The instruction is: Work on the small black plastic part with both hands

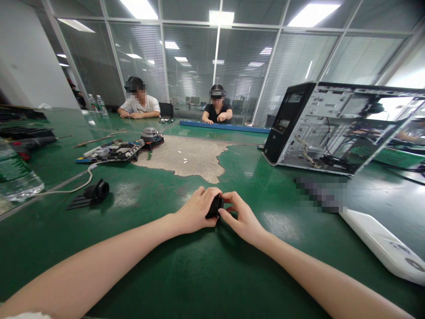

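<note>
Left hand (199, 209) clamped around the black part (214, 207), right hand (244, 217) pinching its right edge: brace your left, press lightly and evenly with your right.

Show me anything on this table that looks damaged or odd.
The green tabletop, beyond the left hand and right hand, has a large, ragged tan patch where the green seems worn or torn away; small white scraps lie on it. The computer case on the right also stands with its side open.
</note>
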`<state>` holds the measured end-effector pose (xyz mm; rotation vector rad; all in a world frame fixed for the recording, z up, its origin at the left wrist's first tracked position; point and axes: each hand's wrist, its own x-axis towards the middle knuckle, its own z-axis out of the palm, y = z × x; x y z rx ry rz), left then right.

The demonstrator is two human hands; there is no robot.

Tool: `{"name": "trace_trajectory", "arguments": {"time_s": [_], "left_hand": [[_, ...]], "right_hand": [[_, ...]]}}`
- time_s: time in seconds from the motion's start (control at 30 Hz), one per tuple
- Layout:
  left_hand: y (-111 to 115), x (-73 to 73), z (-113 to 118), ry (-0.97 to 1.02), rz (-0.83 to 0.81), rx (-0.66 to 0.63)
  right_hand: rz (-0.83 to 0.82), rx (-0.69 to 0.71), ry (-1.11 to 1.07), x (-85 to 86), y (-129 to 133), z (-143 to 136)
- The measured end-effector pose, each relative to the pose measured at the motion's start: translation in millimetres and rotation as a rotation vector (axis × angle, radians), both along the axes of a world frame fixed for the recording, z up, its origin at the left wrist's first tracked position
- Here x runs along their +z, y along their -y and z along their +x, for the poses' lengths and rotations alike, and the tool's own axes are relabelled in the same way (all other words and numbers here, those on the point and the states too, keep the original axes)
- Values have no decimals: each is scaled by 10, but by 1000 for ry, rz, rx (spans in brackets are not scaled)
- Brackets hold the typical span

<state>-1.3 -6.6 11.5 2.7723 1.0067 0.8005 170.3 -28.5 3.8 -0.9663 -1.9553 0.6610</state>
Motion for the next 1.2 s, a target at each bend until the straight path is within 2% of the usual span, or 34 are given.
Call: {"name": "trace_trajectory", "arguments": {"time_s": [0.2,0.33,0.47,0.7,0.8,1.1,1.2], "left_hand": [[6,10,-2,11,-4,-10],[3,6,-1,12,-11,1],[-3,1,1,13,-13,-5],[8,15,3,18,1,-12],[10,15,6,13,7,-10],[-6,-4,0,19,-2,-13],[2,4,-1,14,-7,-10]], "right_hand": [[90,-22,-15,1,2,-1],[9,-45,-30,-12,-6,-7],[-54,-11,-32,-14,-11,-5],[92,-9,-13,21,13,3],[107,-14,-17,21,16,1],[-11,-32,-25,-28,-10,-7],[-2,-19,-19,-22,-9,-7]]}}
